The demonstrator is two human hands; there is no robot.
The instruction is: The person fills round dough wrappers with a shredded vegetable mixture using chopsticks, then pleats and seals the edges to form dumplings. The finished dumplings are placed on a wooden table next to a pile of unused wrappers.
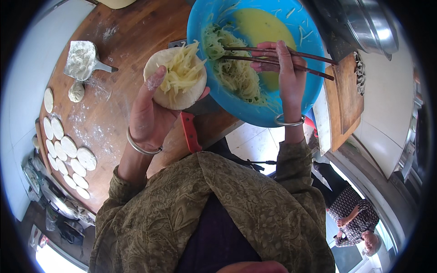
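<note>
My left hand (pixel 153 112) holds a round dough wrapper (pixel 170 99) from below, its thumb over the near rim. Pale shredded vegetable filling (pixel 181 71) lies heaped on the wrapper. In my right hand (pixel 290 75) is a pair of dark wooden chopsticks (pixel 312 63), with their tips in the shredded filling (pixel 235 71) inside a blue plastic basin (pixel 239 114). Yellowish liquid (pixel 266 25) pools at the basin's far side. A red knife handle (pixel 190 133) shows just below the wrapper; part of the blade seems hidden beneath the wrapper and basin.
Several flat dough rounds (pixel 69 146) lie on the floured wooden table (pixel 119 44) at left, with a pleated bun (pixel 76 92) and a flour-filled scoop (pixel 81 59) beyond. Wooden boards (pixel 346 99) and metal pans (pixel 372 24) are at right. Another person (pixel 355 215) is at lower right.
</note>
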